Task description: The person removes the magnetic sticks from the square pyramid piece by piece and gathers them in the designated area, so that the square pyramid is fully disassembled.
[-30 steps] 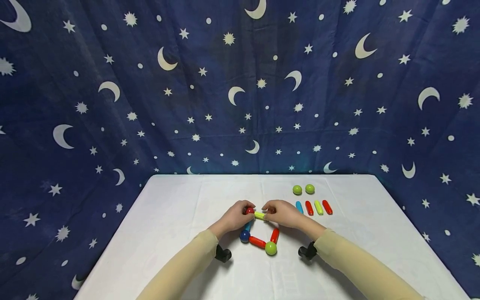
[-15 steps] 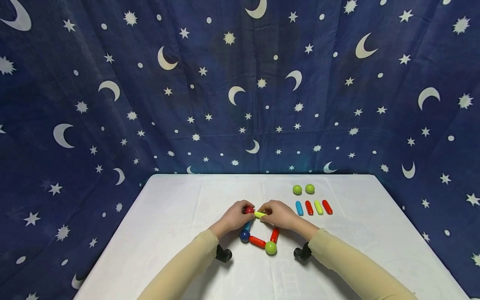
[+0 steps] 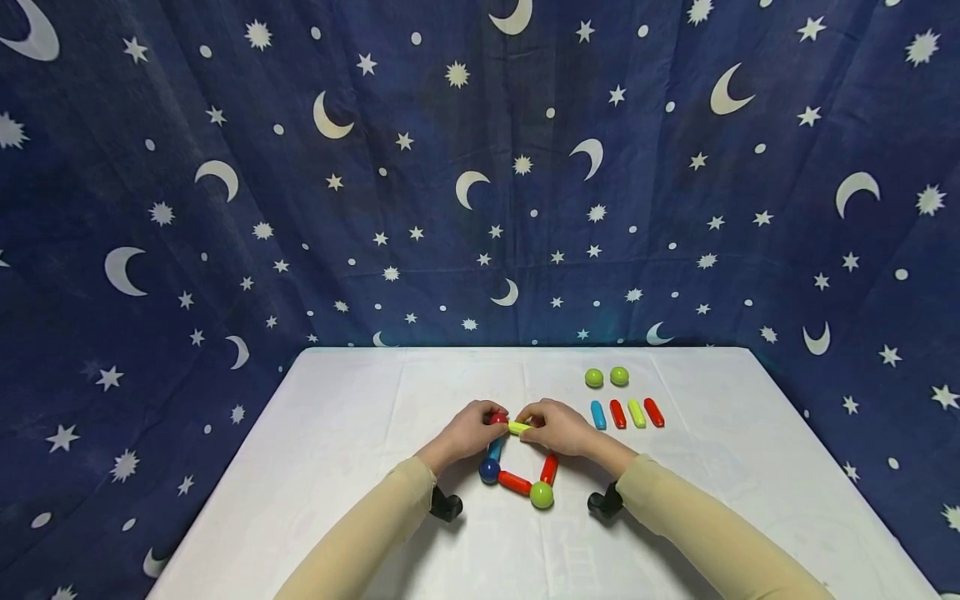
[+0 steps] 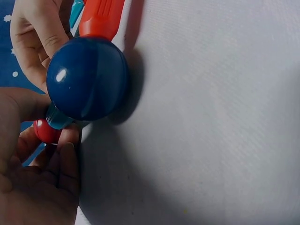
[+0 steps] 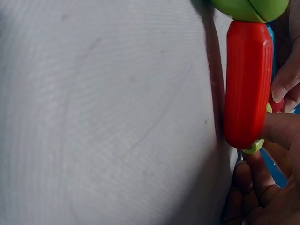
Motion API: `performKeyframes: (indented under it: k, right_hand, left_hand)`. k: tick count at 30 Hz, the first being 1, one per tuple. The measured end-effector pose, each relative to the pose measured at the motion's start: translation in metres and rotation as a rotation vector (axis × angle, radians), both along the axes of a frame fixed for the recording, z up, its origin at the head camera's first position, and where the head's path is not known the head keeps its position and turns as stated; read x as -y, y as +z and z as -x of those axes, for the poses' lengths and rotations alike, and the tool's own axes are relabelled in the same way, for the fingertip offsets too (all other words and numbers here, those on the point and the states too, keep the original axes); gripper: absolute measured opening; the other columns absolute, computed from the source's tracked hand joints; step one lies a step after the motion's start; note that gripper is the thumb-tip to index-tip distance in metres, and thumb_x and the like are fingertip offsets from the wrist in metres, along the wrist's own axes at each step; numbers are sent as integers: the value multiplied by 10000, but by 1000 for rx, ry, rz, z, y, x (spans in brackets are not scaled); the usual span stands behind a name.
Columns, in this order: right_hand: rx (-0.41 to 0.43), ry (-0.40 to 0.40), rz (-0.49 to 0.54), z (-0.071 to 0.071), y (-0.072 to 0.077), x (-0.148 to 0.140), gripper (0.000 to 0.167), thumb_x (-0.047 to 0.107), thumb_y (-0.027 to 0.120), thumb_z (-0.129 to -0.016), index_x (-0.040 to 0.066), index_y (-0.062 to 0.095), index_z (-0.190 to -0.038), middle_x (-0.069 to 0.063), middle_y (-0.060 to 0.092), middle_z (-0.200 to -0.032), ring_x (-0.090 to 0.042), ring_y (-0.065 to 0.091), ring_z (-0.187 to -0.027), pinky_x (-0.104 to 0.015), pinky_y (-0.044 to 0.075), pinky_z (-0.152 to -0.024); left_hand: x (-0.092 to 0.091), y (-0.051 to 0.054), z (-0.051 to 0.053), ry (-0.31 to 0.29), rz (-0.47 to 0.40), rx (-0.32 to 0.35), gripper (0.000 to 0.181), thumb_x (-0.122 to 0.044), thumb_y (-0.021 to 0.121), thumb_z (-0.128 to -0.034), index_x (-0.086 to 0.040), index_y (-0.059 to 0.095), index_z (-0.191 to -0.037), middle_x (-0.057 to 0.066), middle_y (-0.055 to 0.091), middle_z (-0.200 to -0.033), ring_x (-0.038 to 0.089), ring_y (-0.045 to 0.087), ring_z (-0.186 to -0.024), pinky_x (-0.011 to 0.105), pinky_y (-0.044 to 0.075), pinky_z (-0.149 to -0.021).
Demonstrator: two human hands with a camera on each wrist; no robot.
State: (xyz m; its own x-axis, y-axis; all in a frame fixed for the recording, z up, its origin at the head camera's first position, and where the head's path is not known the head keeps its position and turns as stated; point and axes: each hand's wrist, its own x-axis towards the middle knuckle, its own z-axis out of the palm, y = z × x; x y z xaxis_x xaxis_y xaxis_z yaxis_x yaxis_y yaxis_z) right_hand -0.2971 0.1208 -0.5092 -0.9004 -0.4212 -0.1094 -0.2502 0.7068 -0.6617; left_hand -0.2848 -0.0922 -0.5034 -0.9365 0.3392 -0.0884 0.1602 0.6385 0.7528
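Note:
My left hand (image 3: 470, 432) grips a red ball (image 3: 498, 419) at the far left corner of a joined ball-and-rod shape. The right hand (image 3: 557, 427) pinches a yellow rod (image 3: 517, 427) whose left end meets the red ball. From that ball a light-blue rod (image 3: 494, 447) runs toward me to a dark-blue ball (image 3: 490, 471). A red rod (image 3: 514, 482) links it to a green ball (image 3: 542, 495), and a second red rod (image 3: 550, 468) points away from there. In the right wrist view that red rod's far end (image 5: 241, 138) lies beside my right fingers.
Behind and right of my right hand lie a loose blue rod (image 3: 598, 415), two red rods (image 3: 618, 414) and a yellow rod (image 3: 637, 413). Two green balls (image 3: 594, 378) sit farther back. A white cloth (image 3: 360, 467) covers the table; a starry curtain (image 3: 420, 208) surrounds it.
The right hand has moved slightly left, nearer to my left hand, uncovering the loose blue rod. My left hand stays on the red ball.

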Motion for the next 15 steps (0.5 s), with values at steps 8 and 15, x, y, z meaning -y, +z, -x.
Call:
performKeyframes:
  k: [8,15]
  right_hand:
    - [10,4,-4,0,1,-1,176,238,765,-937,216,749,-1111,27,591,-918,-180,528,-871,-366,453,-786]
    - [15,11,0,1,0,-2,174,237,751,-949,221,745,-1122,36,593,-937,-175,529,-879,-367,461,-797]
  left_hand:
    - [-1,3,-1,-8,9,-10,280,-223,668,-996,-47,674,-1213,85,596,-1110,189,556,-941,398,502,-894]
    - [-1,3,-1,-9,25,-12,292,-230,674,-989,-52,674,-1220,84,597,-1119,188,558,-945,406,503,-895]
